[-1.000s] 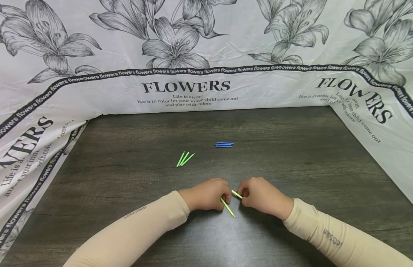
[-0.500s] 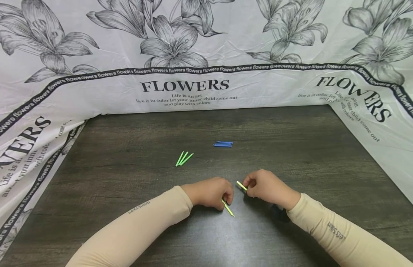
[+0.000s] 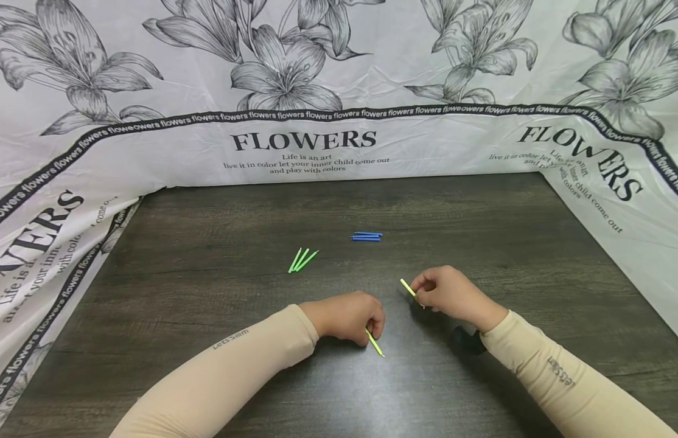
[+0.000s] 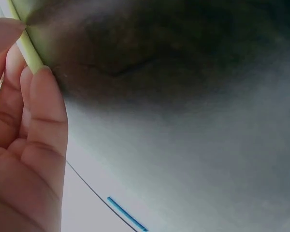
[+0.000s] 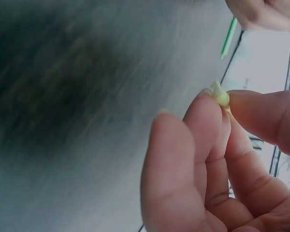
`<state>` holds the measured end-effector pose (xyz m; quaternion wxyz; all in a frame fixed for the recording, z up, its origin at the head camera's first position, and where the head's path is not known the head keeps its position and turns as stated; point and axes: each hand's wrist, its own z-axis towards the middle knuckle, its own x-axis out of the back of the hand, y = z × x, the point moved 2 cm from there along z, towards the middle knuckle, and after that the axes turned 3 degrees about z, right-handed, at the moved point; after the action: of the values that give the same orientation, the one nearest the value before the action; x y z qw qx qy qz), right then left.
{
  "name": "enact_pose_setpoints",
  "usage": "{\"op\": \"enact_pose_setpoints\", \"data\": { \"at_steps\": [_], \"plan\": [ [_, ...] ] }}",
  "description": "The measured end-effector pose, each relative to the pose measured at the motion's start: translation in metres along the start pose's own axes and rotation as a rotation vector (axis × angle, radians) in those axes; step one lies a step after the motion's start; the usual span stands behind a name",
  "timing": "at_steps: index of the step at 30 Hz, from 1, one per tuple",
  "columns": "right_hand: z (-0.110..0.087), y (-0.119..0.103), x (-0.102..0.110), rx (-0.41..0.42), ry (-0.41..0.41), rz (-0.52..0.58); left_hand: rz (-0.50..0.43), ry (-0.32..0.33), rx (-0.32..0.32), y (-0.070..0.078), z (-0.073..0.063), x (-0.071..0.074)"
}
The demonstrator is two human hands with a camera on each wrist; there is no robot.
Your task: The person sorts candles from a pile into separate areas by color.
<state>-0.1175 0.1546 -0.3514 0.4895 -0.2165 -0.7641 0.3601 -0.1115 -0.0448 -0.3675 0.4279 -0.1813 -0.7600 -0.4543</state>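
My left hand (image 3: 347, 317) pinches a thin yellow candle (image 3: 375, 343) low over the dark table, its free end slanting toward the table's front. In the left wrist view, thumb and fingertips hold this candle (image 4: 31, 52). Farther right, my right hand (image 3: 454, 296) holds a second yellow candle (image 3: 407, 287) between thumb and fingers, its blunt end pointing up and left. The right wrist view shows the wick end of that candle (image 5: 222, 98) between the thumb and a finger; the rest is hidden by the hand.
Three green candles (image 3: 303, 260) lie fanned out beyond my left hand. A small bundle of blue candles (image 3: 366, 236) lies farther back. White flower-printed cloth (image 3: 306, 146) borders the dark wooden table (image 3: 235, 219) at the back and sides.
My right hand has moved away from the left hand, to the right and toward the back, carrying its yellow candle. The left hand has barely shifted.
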Motion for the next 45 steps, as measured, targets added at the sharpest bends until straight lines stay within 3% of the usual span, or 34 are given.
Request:
{"op": "enact_pose_setpoints", "data": {
  "at_steps": [14, 29, 45],
  "plan": [
    [0.009, 0.015, 0.019, -0.071, 0.046, 0.035, -0.001, 0.002, 0.026, 0.000, 0.000, -0.001],
    [0.023, 0.032, 0.039, -0.121, 0.065, -0.019, -0.098, 0.011, 0.072, -0.002, -0.001, 0.000],
    [0.034, 0.039, 0.053, -0.177, 0.073, -0.075, -0.116, 0.032, 0.055, -0.002, -0.002, 0.001]
  ]
}}
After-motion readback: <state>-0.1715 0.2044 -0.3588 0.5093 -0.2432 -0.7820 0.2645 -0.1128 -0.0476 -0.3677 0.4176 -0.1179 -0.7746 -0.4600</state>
